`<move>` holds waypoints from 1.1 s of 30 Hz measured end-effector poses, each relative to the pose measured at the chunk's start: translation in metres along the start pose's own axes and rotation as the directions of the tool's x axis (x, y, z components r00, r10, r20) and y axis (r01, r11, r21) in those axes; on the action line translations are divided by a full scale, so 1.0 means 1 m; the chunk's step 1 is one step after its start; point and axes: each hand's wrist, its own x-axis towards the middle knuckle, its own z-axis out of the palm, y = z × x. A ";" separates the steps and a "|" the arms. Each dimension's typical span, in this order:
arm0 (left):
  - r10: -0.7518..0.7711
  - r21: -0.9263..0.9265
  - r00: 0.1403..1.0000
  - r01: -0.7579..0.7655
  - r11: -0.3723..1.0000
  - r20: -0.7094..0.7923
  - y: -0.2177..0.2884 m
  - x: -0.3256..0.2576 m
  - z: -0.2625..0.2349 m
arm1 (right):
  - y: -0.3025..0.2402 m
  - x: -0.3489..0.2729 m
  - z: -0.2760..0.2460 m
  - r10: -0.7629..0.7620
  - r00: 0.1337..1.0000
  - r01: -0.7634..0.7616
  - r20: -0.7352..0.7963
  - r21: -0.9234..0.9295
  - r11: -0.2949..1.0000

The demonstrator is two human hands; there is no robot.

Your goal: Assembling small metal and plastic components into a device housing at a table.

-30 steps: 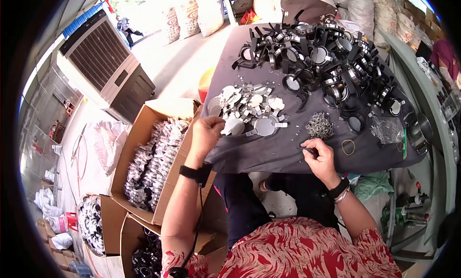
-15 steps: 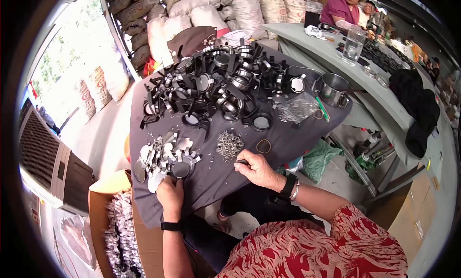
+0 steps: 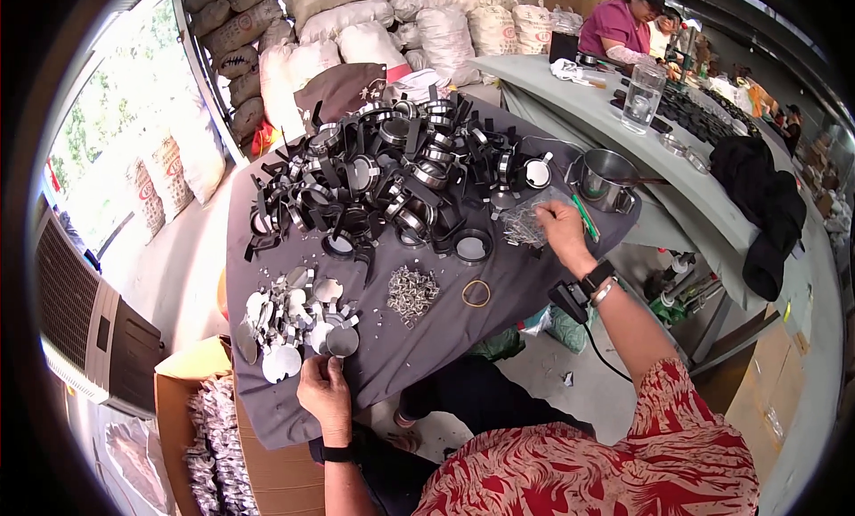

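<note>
My left hand (image 3: 326, 393) is closed in a pinch at the lower edge of a round grey metal disc (image 3: 342, 341). That disc lies beside a loose pile of shiny discs with tabs (image 3: 283, 363). My right hand (image 3: 568, 235) reaches over a clear plastic bag of thin metal pins (image 3: 524, 226). Its thumb and fingertips are drawn together at the bag; what they grip, if anything, is hidden. Between the hands lies a heap of small metal clips (image 3: 412, 296). A tan rubber band (image 3: 476, 292) is to the heap's right.
Black-handled metal ring parts (image 3: 392, 173) are piled at the table's far side. A steel pot (image 3: 607, 179) and a green stick (image 3: 585, 217) sit at the right. An open carton (image 3: 276, 445) stands below left. Other people work at a long table (image 3: 534, 75) at far right.
My right hand has moved away to the right, from beside the clip heap to the plastic bag. The dark piece in its fingers no longer shows. My left hand has shifted slightly to the disc.
</note>
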 end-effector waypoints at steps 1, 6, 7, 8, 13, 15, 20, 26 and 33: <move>0.036 -0.023 0.999 -0.036 0.999 -0.032 0.000 0.000 0.000 | 0.001 0.004 -0.002 0.003 1.000 -0.003 -0.019 -0.001 1.000; 0.000 0.015 1.000 0.001 1.000 -0.021 -0.003 -0.001 0.005 | 0.020 0.028 0.014 -0.210 0.967 0.244 0.143 -0.285 0.927; 0.036 0.024 0.999 -0.036 0.999 -0.032 -0.002 -0.001 0.004 | 0.017 0.032 0.020 -0.210 0.957 0.273 0.198 -0.381 0.883; 0.072 0.034 0.996 -0.071 0.997 -0.046 -0.001 -0.001 0.004 | 0.010 0.035 0.025 -0.203 0.937 0.312 0.284 -0.419 0.853; 0.067 0.076 0.996 -0.063 0.995 -0.054 0.002 -0.001 0.004 | -0.011 0.045 0.052 -0.260 0.848 0.518 0.462 -0.615 0.595; 0.078 0.094 0.995 -0.072 0.993 -0.059 0.005 -0.001 0.005 | -0.003 0.052 0.060 -0.185 0.817 0.560 0.546 -0.675 0.481; 0.088 0.097 0.995 -0.083 0.992 -0.045 0.003 -0.001 0.004 | 0.009 0.069 0.062 -0.307 0.712 0.698 0.632 -0.588 0.409; 0.082 0.085 0.996 -0.080 0.993 -0.024 0.002 -0.002 0.002 | -0.009 0.076 0.038 -0.306 0.747 0.570 0.590 -0.334 0.751; -0.009 0.044 0.999 0.011 0.999 -0.046 -0.005 -0.003 -0.003 | -0.046 0.041 0.041 -0.221 0.823 0.310 0.524 -0.088 0.947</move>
